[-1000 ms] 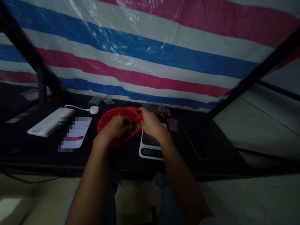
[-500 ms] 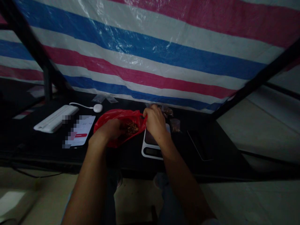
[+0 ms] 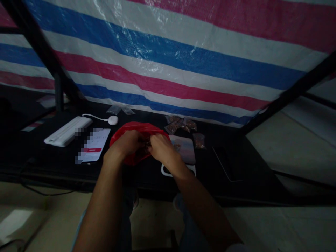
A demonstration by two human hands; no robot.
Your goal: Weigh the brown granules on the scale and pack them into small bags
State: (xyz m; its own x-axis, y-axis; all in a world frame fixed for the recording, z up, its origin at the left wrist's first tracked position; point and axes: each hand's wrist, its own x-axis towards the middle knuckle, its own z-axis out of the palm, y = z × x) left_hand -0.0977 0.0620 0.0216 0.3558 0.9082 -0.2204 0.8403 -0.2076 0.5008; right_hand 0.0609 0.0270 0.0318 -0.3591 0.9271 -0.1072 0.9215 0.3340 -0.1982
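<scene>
left hand (image 3: 125, 143) and right hand (image 3: 162, 148) meet at a red plastic bag (image 3: 136, 126), fingers curled closed on it; whether they also pinch the brown bits inside, can't tell. bag is thin, soft, light: take it at the rim. it's over the black table (image 3: 210, 175), just left of the kitchen scale (image 3: 182, 149). forearms angle in from near side.

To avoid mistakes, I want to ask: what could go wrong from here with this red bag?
The brown pieces may spill from the red plastic bag, because the left hand and right hand work at its open mouth. The right hand could also bump the digital scale beside it.
</scene>
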